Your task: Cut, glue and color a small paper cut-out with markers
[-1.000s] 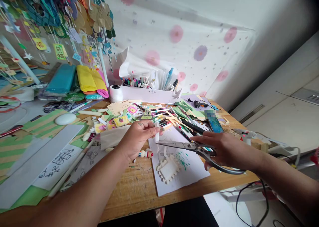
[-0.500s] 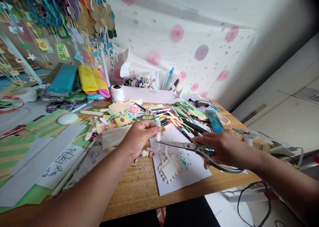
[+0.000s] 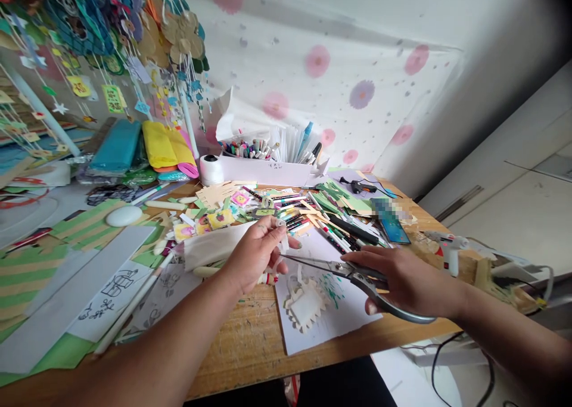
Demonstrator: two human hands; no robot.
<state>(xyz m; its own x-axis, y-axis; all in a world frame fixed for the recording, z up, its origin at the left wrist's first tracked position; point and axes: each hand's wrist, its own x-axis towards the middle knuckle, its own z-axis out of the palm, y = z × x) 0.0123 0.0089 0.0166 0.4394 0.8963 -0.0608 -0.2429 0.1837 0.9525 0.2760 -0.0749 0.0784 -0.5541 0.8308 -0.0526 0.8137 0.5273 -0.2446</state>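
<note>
Between thumb and fingers, my left hand (image 3: 261, 249) pinches a small whitish strip (image 3: 284, 240) over the middle of the table. My right hand (image 3: 402, 279) is wrapped round the handles of metal scissors (image 3: 348, 270). The scissor tips point left and lie right beside my left fingers, at the lower part of the strip. Below the blades, a cream piece with a scalloped edge (image 3: 306, 305) rests on a white sheet (image 3: 330, 329) marked with green scribbles.
Markers (image 3: 330, 240) and paper scraps lie behind my hands. A white pen box (image 3: 268, 170) stands at the back. To the right are a phone (image 3: 393, 225) and a glue gun (image 3: 449, 252); striped green paper (image 3: 31, 276) is at left.
The strip has changed from hanging straight to looking curled at my left fingers, which have spread a little lower around it. The scissors stay near it, their blades slightly closer together.
</note>
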